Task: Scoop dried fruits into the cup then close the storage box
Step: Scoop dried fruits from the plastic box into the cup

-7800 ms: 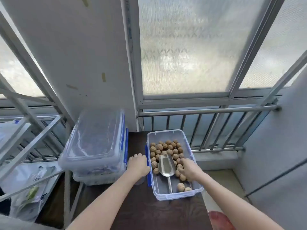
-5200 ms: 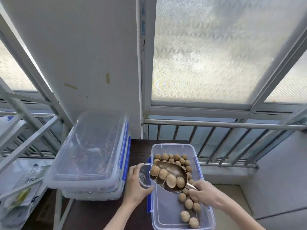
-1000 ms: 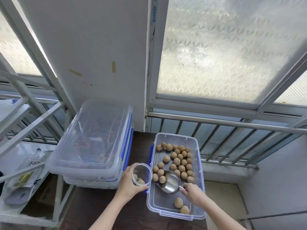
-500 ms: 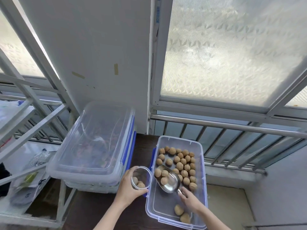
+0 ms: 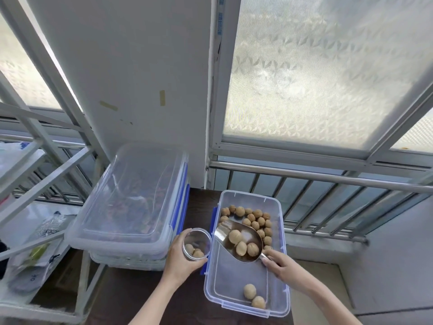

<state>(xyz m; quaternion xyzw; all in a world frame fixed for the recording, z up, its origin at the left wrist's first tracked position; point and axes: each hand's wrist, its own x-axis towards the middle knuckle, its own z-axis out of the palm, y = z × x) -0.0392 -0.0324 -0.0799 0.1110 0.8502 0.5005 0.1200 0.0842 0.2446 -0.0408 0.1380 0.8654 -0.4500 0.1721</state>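
Stacked lidded bins (image 5: 131,207) just left of cup (image 5: 196,243), beside storage box (image 5: 246,277)

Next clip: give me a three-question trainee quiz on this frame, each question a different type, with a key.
1. True or false: the scoop is empty.
2. Which of the hands holds the cup? A) left hand B) right hand
3. Fill in: the open box has no ____ on it.

Key
1. False: it carries a few dried fruits.
2. A; the right hand grips the scoop's handle.
3. Lid.
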